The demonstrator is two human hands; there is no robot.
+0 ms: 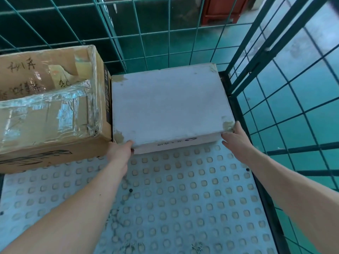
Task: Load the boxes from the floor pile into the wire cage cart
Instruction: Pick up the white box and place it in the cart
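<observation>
A flat white box [168, 105] lies inside the green wire cage cart [244, 74], in its far right corner on the perforated white floor panel [183, 198]. My left hand [120, 153] grips the box's near left corner, thumb on the top edge. My right hand [236, 136] presses against its near right corner, fingers along the side. A brown cardboard box [49, 110] with clear tape and handwriting stands to the left, touching the white box.
Green mesh walls close the cart at the back and right. Beyond them is a green painted floor [311, 99] and a red cabinet [222, 10] at the far back. The near part of the floor panel is bare.
</observation>
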